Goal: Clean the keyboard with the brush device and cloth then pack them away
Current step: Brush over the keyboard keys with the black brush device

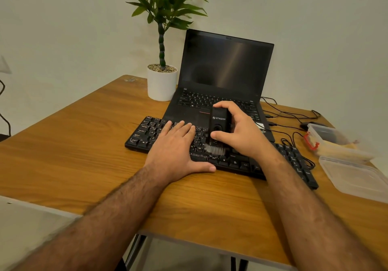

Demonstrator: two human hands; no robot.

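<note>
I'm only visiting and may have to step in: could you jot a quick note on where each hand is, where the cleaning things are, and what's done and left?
Left hand: flat, fingers straight, pressing on the keyboard to steady it.
Right hand: grips the brush device upright, bristles down on the keys near the space bar.
Open plastic container sits at the table's right edge, its lid lying nearer the person. The cloth cannot be made out clearly.
Done: brushing is under way.
Left: finish brushing, wipe with the cloth, pack both away.
</note>
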